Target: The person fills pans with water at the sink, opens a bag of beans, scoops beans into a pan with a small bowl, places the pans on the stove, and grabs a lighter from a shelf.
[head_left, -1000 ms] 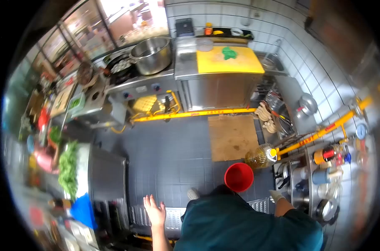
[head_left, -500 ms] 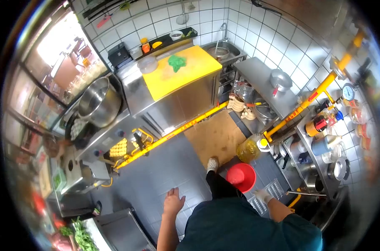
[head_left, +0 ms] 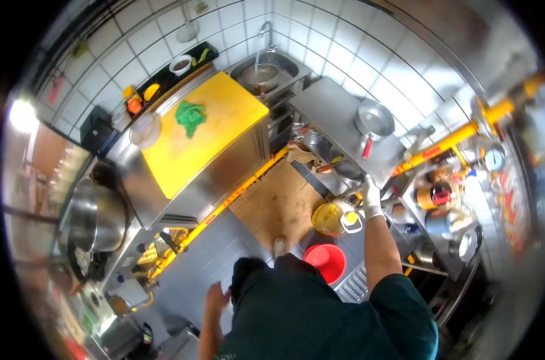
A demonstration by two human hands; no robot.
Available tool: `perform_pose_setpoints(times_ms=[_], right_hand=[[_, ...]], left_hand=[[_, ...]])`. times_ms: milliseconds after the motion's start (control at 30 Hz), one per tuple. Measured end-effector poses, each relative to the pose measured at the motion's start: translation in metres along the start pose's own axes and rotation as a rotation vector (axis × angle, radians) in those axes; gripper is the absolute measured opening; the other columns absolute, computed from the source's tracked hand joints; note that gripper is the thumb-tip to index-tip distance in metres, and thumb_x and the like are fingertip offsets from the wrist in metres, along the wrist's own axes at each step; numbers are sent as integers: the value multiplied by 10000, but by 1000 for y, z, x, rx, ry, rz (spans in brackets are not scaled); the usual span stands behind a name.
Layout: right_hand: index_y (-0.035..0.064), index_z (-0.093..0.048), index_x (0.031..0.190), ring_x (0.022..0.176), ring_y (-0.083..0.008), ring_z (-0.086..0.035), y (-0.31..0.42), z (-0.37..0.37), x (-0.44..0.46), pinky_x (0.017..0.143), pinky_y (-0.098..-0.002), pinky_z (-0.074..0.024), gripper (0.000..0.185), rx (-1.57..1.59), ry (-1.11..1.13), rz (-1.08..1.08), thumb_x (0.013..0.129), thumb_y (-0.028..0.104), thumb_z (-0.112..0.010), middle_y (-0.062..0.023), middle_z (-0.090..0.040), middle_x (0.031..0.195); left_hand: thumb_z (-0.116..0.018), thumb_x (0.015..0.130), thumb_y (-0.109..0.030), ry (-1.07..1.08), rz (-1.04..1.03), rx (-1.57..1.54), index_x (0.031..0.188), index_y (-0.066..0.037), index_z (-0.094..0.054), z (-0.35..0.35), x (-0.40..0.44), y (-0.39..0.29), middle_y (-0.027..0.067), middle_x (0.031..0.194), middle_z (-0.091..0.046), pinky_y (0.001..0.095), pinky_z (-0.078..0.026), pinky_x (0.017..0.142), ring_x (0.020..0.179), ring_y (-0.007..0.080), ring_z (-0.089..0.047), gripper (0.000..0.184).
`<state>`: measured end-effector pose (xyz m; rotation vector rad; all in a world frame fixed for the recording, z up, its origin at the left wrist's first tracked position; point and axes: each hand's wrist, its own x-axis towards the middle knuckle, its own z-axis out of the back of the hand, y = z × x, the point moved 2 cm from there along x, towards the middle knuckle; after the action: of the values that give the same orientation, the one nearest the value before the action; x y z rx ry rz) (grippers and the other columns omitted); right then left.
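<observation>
My right hand [head_left: 372, 199], in a white glove, reaches forward beside the front edge of the steel table [head_left: 320, 105]. Its fingers point forward, and I see nothing held; whether they touch the edge I cannot tell. Just left of it on the floor stands a big jug of yellow oil [head_left: 328, 219] with a yellow cap and white handle. Behind the jug, nearer my body, is a red bucket [head_left: 325, 264]. My bare left hand [head_left: 216, 297] hangs low at my left side over the grey floor, slightly blurred, fingers loosely apart and holding nothing.
A pan with a red handle [head_left: 374, 120] rests on the steel table. Water runs into a bowl [head_left: 259, 77] in the corner sink. A green cloth [head_left: 190, 117] lies on the yellow board [head_left: 221, 108]. Yellow pipe [head_left: 224, 204] runs along the counter; a loaded shelf rack [head_left: 413, 204] stands right.
I have moved forward and the view has turned right. My right hand has risen from beside the bucket to the steel table's edge. My left hand has dropped back toward my side.
</observation>
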<state>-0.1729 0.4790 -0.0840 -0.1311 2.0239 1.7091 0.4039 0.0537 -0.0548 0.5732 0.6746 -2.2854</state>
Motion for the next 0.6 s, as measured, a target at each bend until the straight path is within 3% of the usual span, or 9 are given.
perform_pose_setpoints(times_ms=[33,100,133,167,233,267,333,433,600], right_hand=[[89,-657,1251,836,-166,-568,9,-16,28,709,-306,-453,345,-6,23,-51,991,315,-677,-54,-628,1006],[84,-652,1287,958,-172,-620,27,-53,59,818,-322,-500,360,128,135,-92,1016,321,-640,-60,-667,1083],[81,-654,1286,919,-159,-619,39,-77,65,809,-311,-504,354,270,225,-81,1017,310,-642,-49,-663,1018],[67,-663,1243,879,-166,-633,50,-86,75,778,-319,-523,311,-370,208,295,1007,270,-657,-53,-661,966],[86,-669,1090,776,-152,-633,58,-99,101,690,-298,-536,184,-323,214,267,988,238,-687,-41,-636,850],[120,-666,980,713,-131,-619,56,-111,114,634,-267,-530,132,351,237,-159,978,247,-703,-23,-613,787],[190,-553,795,549,-84,-535,56,-116,150,483,-207,-460,259,150,84,-235,965,290,-721,29,-517,639],[208,-511,782,429,-90,-430,78,-150,126,373,-253,-343,289,106,-98,-337,974,297,-708,51,-417,557],[175,-588,922,420,-85,-419,69,-194,117,375,-249,-309,151,-72,-26,-160,947,235,-724,58,-465,592]], left_hand=[[-718,899,-325,-33,-12,17,1364,21,-551,14,20,-1,273,1290,-621,519,-461,1050,1224,455,-573,603],[-710,898,-321,-81,-42,46,1348,1,-565,49,57,-17,256,1288,-625,514,-470,1040,1216,443,-580,571],[-706,899,-321,-99,-64,57,1340,-7,-571,76,72,-30,249,1288,-626,509,-472,1039,1214,436,-583,558],[-703,900,-320,-92,-71,49,1341,-11,-571,95,89,-38,244,1293,-624,505,-474,1040,1215,430,-584,554],[-698,902,-317,-79,-97,32,1341,-17,-572,127,127,-48,234,1303,-620,497,-477,1042,1216,419,-586,546],[-697,901,-313,-96,-104,9,1333,-16,-576,140,145,-52,231,1293,-624,495,-481,1034,1207,418,-589,537],[-695,900,-306,-133,-125,-34,1316,-14,-584,165,185,-57,226,1272,-631,492,-488,1019,1191,416,-594,520],[-687,905,-288,-147,-181,-34,1290,-10,-597,192,246,-57,232,1239,-643,497,-488,1015,1176,416,-601,484],[-684,899,-257,-238,-382,-112,1255,-2,-607,250,329,-68,245,1213,-653,498,-489,996,1160,431,-600,445]])
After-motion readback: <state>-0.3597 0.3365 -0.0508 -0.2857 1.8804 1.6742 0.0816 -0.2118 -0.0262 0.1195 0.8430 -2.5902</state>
